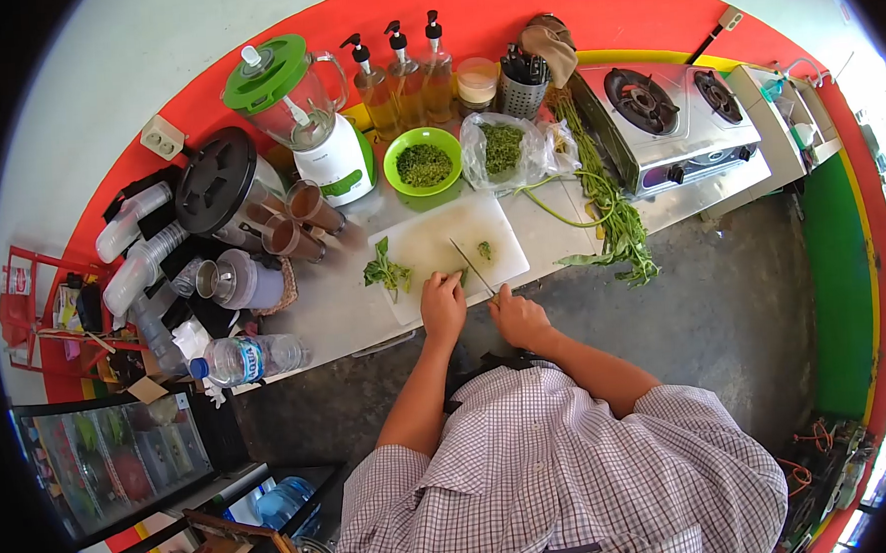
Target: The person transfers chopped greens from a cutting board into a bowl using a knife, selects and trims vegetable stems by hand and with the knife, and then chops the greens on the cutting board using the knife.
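The right hand [517, 319] grips the knife [475, 268]; the left hand [444, 304] pinches greens [463, 274] on the board's [440, 227] near side, chopped bits [484, 251] lying farther right. Curling the left fingertips back would keep slicing safe and even.

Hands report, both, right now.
Left hand: fingers curled at a bit of greens; whether it pinches them can't be told.
Right hand: closed, holding the knife.
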### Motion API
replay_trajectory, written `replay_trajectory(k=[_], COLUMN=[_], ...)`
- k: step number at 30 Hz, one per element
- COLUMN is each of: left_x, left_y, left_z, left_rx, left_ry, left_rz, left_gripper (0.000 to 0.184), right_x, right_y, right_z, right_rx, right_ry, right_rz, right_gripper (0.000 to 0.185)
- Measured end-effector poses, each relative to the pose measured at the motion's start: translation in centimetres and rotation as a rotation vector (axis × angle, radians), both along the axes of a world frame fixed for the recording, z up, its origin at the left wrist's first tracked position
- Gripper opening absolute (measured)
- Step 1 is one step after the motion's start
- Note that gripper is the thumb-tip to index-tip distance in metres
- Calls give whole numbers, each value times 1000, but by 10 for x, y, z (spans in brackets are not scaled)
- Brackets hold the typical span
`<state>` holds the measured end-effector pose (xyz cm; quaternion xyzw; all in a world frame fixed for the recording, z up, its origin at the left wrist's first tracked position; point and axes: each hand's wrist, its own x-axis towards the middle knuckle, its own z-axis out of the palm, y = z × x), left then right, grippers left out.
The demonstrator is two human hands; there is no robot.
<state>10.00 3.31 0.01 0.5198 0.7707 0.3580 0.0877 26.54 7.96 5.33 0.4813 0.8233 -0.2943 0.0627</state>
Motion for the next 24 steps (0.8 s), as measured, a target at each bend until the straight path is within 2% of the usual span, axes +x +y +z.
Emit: replay_trajectory(k=[8,10,13,16,20,24], left_x=[-2,-4,-7,1,5,2], left_y=[3,0,0,3,6,4], left_z=[2,1,-6,-8,-5,-9], left_rx=[-13,44,74,59,60,78], left_ry=[-123,-323,-248,-144,-116,-105], left_rz=[48,47,-12,39,64,37], left_gripper=[21,22,20,17,15,16], right_x=[-4,-3,-7,-11,-5,1], right_y=[-2,1,3,-1,-4,2], right_z=[1,-1,6,7,-10,-1], right_rx=[-18,-18,-17,-20,-35,-19], right_ry=[-26,-24,-19,-15,-33,-44], right_rz=[-17,-16,-7,-23,-31,31], right_gripper=[40,41,41,40,40,41])
